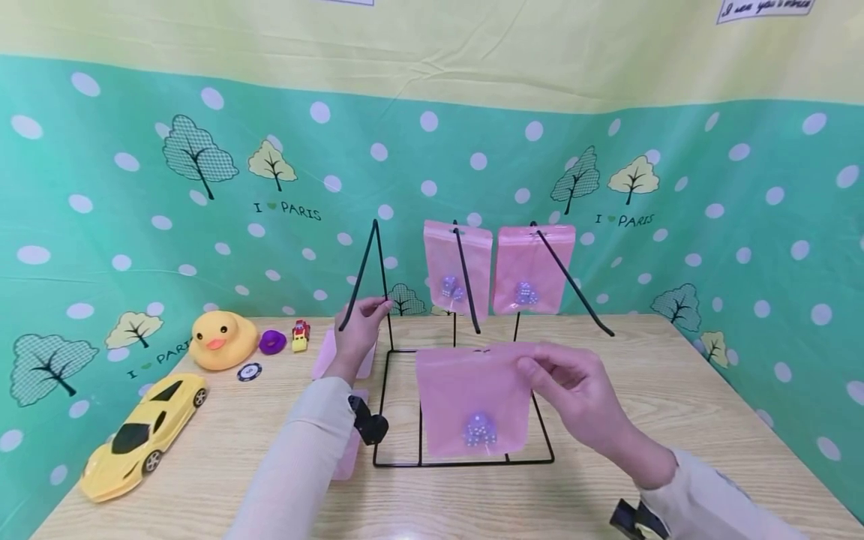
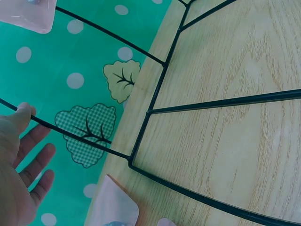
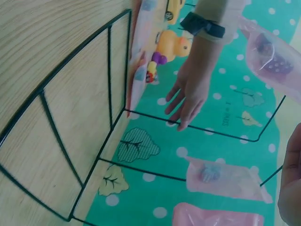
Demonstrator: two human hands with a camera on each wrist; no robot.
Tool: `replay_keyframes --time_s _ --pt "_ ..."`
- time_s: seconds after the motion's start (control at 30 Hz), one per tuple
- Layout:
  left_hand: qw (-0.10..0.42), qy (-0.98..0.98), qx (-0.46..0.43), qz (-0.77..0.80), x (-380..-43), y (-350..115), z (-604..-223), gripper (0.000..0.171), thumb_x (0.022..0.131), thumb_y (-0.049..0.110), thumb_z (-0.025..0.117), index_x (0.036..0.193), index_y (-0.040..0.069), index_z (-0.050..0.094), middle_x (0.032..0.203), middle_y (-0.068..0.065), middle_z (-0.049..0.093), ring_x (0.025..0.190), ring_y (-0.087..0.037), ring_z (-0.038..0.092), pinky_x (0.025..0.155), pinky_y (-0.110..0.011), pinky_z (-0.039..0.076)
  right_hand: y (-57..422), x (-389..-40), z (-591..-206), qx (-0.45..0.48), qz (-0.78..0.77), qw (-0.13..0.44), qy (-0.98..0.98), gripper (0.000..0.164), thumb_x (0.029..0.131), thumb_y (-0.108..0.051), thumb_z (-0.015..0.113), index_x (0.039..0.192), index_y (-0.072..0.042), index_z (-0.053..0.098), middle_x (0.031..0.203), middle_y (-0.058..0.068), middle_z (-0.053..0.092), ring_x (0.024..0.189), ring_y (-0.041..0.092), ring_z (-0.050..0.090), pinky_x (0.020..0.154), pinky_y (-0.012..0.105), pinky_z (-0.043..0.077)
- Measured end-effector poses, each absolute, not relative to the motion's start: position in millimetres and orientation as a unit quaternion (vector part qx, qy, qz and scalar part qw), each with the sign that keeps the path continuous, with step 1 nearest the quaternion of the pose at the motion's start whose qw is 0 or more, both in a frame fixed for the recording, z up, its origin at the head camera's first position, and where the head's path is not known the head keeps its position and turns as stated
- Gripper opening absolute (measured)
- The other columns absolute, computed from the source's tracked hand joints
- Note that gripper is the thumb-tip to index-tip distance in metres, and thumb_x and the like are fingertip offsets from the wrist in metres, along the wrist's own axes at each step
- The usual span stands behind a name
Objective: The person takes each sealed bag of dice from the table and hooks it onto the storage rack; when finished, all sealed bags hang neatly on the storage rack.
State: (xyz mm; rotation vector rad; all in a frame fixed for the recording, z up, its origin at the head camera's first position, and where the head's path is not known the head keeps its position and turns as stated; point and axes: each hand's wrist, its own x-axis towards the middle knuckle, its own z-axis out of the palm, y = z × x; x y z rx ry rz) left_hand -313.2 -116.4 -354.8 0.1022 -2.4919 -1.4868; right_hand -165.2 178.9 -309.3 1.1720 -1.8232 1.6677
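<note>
My right hand (image 1: 587, 390) pinches a pink zip bag (image 1: 442, 401) near its upper right corner. The bag hangs in front of a black wire rack (image 1: 466, 464), with purple dice (image 1: 481, 431) clustered at its bottom. Thumb and fingers of my left hand (image 1: 356, 335) pinch the rack's left upright (image 2: 84, 140). Above that upright, the left arm of the rack carries no bag. On the middle arm hangs another pink bag (image 1: 439, 255) with dice, and a third pink bag (image 1: 516, 259) hangs on the right arm.
More pink bags (image 1: 346, 459) lie on the wooden table (image 1: 675, 420) left of the rack, partly behind my left arm. Farther left are a yellow duck (image 1: 232, 341), a purple toy (image 1: 273, 342), a small red-and-yellow toy (image 1: 300, 336), a chip (image 1: 250, 372) and a yellow car (image 1: 145, 435).
</note>
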Motion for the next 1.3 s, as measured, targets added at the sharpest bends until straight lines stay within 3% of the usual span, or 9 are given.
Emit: replay_keyframes --time_s 0.33,0.53,0.63,0.73,0.87,1.3 --pt "0.125 -0.85 0.032 -0.511 -314 -117 -357 0.034 0.101 0.035 0.066 0.125 0.012 0.073 0.125 -0.012 0.071 0.12 -0.03 0.062 0.1 -0.048 0.048 171 -165 -299 0.344 0.622 0.2 -0.675 0.038 0.099 0.009 0.054 0.109 -0.019 0.078 0.076 -0.007 0.063 0.066 0.003 0.054 0.06 0.019 0.048" --pt "0.124 -0.849 0.03 -0.512 -315 -118 -357 0.034 0.101 0.036 0.065 0.125 0.012 0.073 0.125 -0.012 0.071 0.121 -0.03 0.061 0.1 -0.048 0.048 169 -171 -297 0.306 0.614 0.189 -0.703 0.032 0.101 0.003 0.056 0.105 -0.02 0.077 0.074 -0.003 0.06 0.066 0.008 0.054 0.064 0.021 0.051" --pt "0.121 -0.85 0.031 -0.512 -315 -118 -357 0.036 0.101 0.037 0.065 0.126 0.012 0.072 0.125 -0.011 0.071 0.121 -0.03 0.061 0.101 -0.048 0.047 167 -176 -296 0.28 0.609 0.188 -0.718 0.024 0.102 0.0 0.057 0.105 -0.014 0.077 0.073 -0.001 0.059 0.065 0.01 0.054 0.063 0.022 0.051" --pt "0.12 -0.851 0.033 -0.51 -316 -118 -358 0.036 0.101 0.038 0.065 0.126 0.013 0.072 0.125 -0.011 0.071 0.121 -0.03 0.061 0.101 -0.048 0.048 166 -182 -295 0.259 0.606 0.185 -0.729 0.017 0.103 -0.003 0.057 0.106 -0.002 0.074 0.074 0.0 0.061 0.066 0.01 0.057 0.064 0.022 0.053" --pt "0.123 -0.853 0.034 -0.506 -316 -117 -359 0.035 0.101 0.037 0.065 0.126 0.013 0.072 0.126 -0.012 0.07 0.121 -0.03 0.062 0.101 -0.048 0.048 165 -190 -294 0.251 0.605 0.182 -0.733 0.02 0.104 -0.005 0.057 0.108 0.009 0.07 0.074 0.0 0.066 0.068 0.011 0.063 0.065 0.024 0.055" --pt "0.129 -0.847 0.025 -0.516 -314 -118 -358 0.034 0.1 0.037 0.067 0.123 0.013 0.074 0.122 -0.009 0.072 0.119 -0.028 0.062 0.099 -0.046 0.048 162 -220 -287 0.23 0.6 0.18 -0.745 0.025 0.105 -0.013 0.058 0.113 0.007 0.07 0.075 0.003 0.067 0.065 0.015 0.064 0.062 0.028 0.056"
